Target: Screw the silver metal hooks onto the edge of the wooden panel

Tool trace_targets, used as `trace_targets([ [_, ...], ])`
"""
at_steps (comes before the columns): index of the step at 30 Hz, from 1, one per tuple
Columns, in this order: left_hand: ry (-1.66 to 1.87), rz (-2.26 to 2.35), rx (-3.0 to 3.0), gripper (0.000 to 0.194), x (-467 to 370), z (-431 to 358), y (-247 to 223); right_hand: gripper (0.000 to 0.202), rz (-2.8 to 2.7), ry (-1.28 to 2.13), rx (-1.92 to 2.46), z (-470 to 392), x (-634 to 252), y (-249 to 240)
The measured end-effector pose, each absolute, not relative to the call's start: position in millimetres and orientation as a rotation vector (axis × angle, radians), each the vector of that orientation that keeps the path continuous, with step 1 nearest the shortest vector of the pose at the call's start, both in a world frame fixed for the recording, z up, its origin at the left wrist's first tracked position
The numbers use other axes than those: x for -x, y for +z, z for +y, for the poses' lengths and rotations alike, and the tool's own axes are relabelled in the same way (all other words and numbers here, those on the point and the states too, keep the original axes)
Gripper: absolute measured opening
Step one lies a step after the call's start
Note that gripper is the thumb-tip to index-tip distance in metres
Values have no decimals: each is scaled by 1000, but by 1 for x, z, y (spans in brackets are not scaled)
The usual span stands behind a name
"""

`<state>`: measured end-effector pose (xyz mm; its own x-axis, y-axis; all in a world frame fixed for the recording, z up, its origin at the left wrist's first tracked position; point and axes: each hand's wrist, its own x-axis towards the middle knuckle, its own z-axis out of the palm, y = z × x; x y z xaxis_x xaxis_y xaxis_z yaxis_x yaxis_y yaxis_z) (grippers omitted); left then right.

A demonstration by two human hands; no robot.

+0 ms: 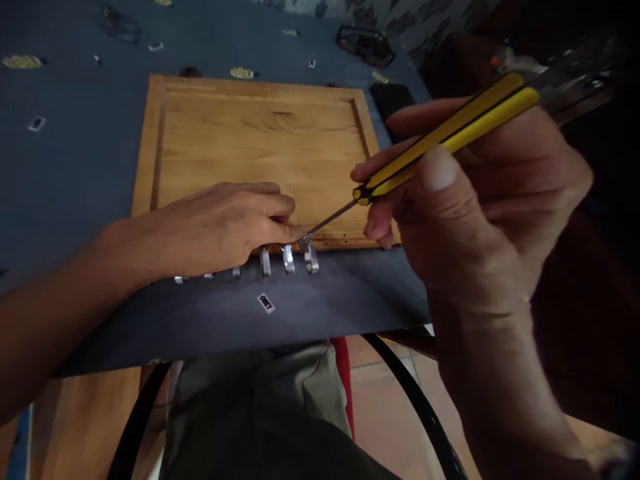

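Observation:
My right hand (480, 193) is closed around the yellow and black handle of a screwdriver (445, 137). The shaft slants down to the left, its tip at a small metal piece at the top of the rightmost silver ring (311, 259). My left hand (235, 223) rests on the near part of a wooden board (260, 143), fingers curled, thumb and forefinger pressed together beside the tip. What they pinch, if anything, is hidden. Several more silver rings (288, 259) hang in a row along the board's near edge, some partly covered by my left hand. Small dark holes show right of the tip.
The board lies on a table with a dark blue cover (75, 167) that bears printed labels. Sunglasses (366, 45) and a dark flat object (393, 103) lie at the back right. Below the near edge are my legs (255, 407) and a curved black bar (415, 400).

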<state>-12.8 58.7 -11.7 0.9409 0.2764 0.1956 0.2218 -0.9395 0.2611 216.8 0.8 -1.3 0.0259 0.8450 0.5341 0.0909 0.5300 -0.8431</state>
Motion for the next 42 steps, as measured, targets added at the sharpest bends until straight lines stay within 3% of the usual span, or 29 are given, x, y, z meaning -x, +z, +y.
trace_targets([
  [3,320,373,-2854,42,13,59,-12,7,-1446,689,880,2,-214,0],
  [9,332,371,-2830,41,12,58,-10,25,-1441,630,985,6,-210,8],
  [18,293,404,-2822,43,12,59,-11,7,-1563,667,944,9,-212,11],
  [23,271,422,-2819,47,11,60,-10,30,-1485,688,956,15,-208,13],
  [32,345,356,-2832,44,11,61,-11,9,-1546,674,912,13,-213,11],
  [38,268,406,-2823,45,11,60,-9,30,-1515,612,962,17,-212,12],
  [42,254,395,-2846,46,11,60,-9,17,-1519,694,838,16,-216,10],
])
